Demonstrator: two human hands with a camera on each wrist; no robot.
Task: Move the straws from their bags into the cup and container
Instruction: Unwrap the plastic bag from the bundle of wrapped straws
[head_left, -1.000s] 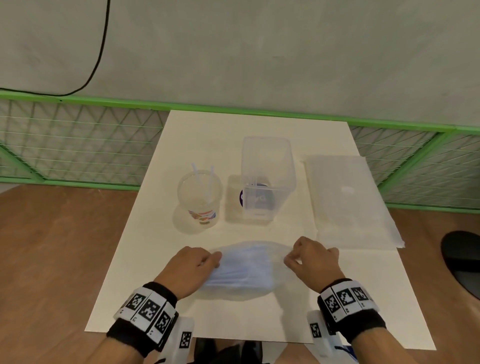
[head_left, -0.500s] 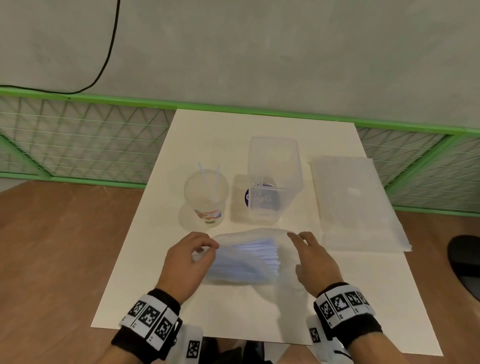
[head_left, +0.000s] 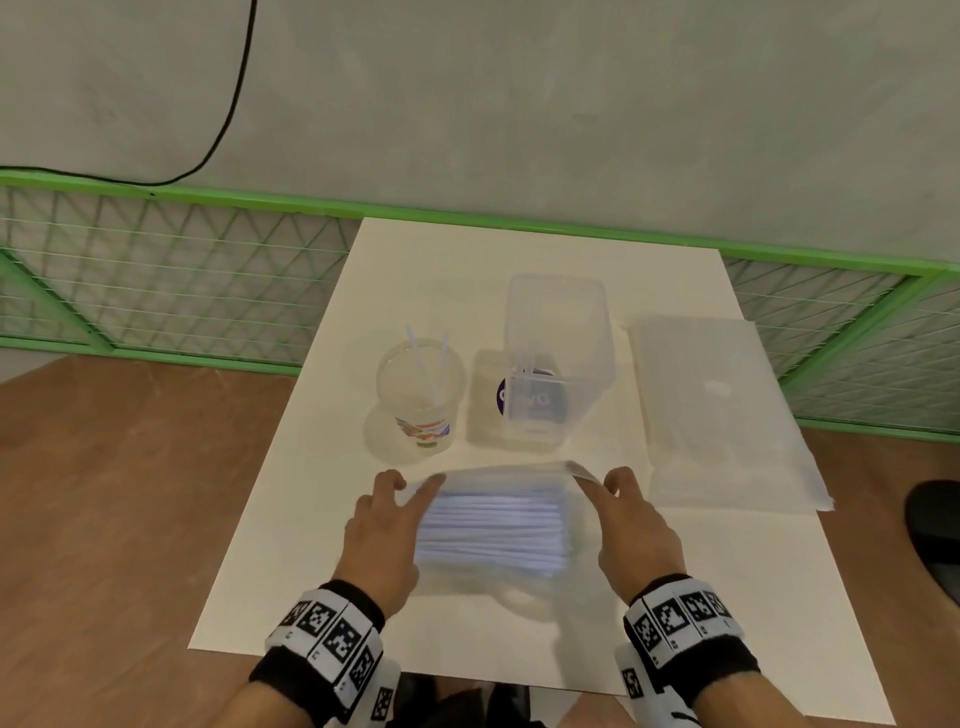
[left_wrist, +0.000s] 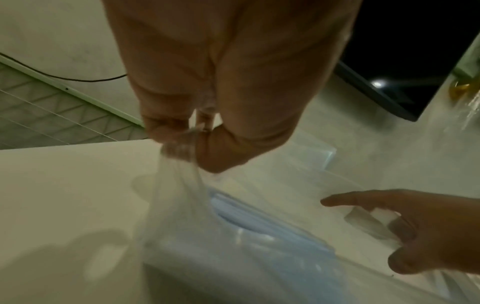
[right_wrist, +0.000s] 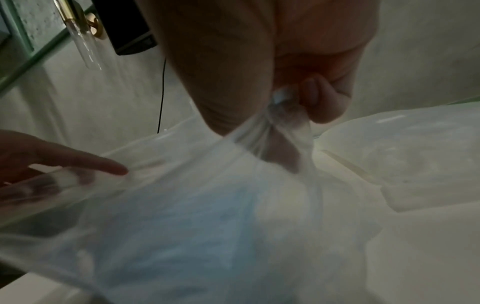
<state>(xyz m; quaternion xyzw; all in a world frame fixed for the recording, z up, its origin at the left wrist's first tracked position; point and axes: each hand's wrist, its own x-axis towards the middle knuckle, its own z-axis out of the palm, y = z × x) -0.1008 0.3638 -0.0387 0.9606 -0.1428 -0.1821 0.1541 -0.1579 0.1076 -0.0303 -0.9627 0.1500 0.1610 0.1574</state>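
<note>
A clear plastic bag (head_left: 493, 519) full of pale blue straws (head_left: 498, 525) lies crosswise on the white table (head_left: 311, 545), between my hands. My left hand (head_left: 395, 493) pinches the bag's far left edge (left_wrist: 179, 152) between thumb and fingers. My right hand (head_left: 608, 486) pinches the far right edge (right_wrist: 285, 119) the same way. Behind the bag stands a clear cup (head_left: 422, 389) with two straws in it. To its right stands a tall clear container (head_left: 556, 358) that also holds straws.
A second, flat clear bag (head_left: 717, 415) lies at the right of the table. A green mesh fence (head_left: 156, 280) runs behind the table under a grey wall. Brown floor shows on both sides, and a dark object (head_left: 935, 540) sits at the right edge.
Both hands have shifted from the bag's near side to its far edge and now pinch it there. The bag's upper film is pulled up and stretched between them.
</note>
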